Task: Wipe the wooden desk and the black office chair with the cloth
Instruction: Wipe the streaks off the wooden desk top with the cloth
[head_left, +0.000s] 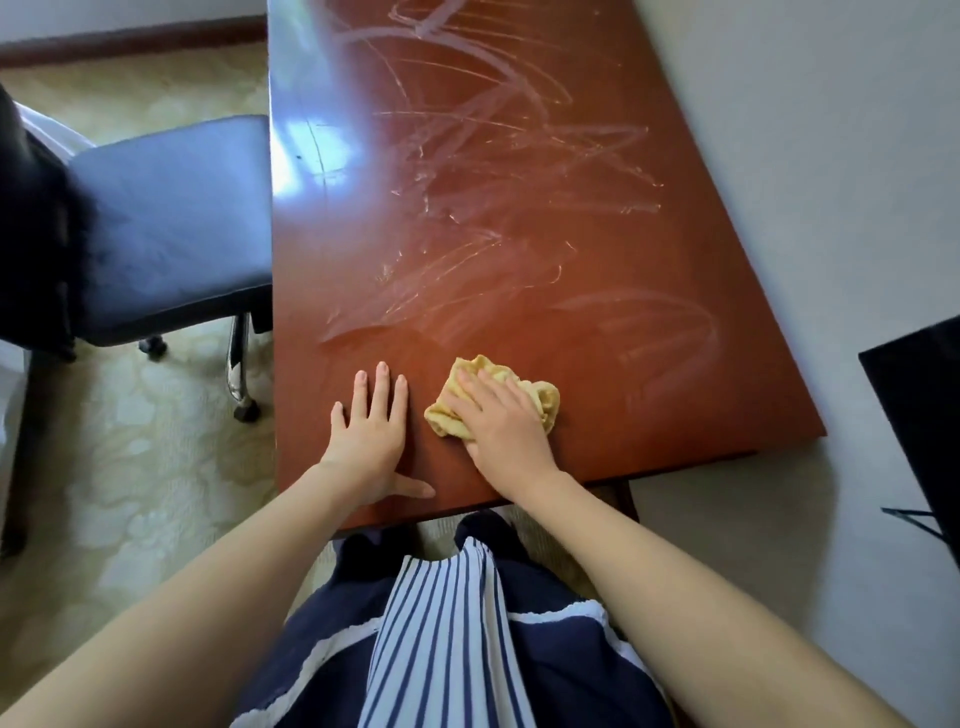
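Yellow cloth (540, 397) lies bunched on the red-brown wooden table (675, 291), close to its near short edge, with the right hand (498, 421) on top of it. That hand's palm and fingers lie spread over the cloth and press it down rather than curling round it; the thumb sits at the cloth's near side. The left hand (371, 431) is just beside it, apart from the cloth, laid flat on the bare wood with straight, splayed fingers and holding nothing; it looks like a brace.

The table's long axis runs straight away from the person, who stands at one short end. Pale wipe streaks (493, 156) cross the middle and far parts of the top, while the strip around the hands shows fewer, so the wiping seems to be at the near end of the table.

The black office chair (171, 223) stands to the left, its seat up against the table's long left edge. It lies on the left hand's side, well apart from the cloth, and looks not yet wiped. To reach it, the cloth would probably have to travel leftward past the bracing hand and off the table edge, or pass to the nearer left hand.

A black object (919, 405) shows at the right edge, cut off by the frame.
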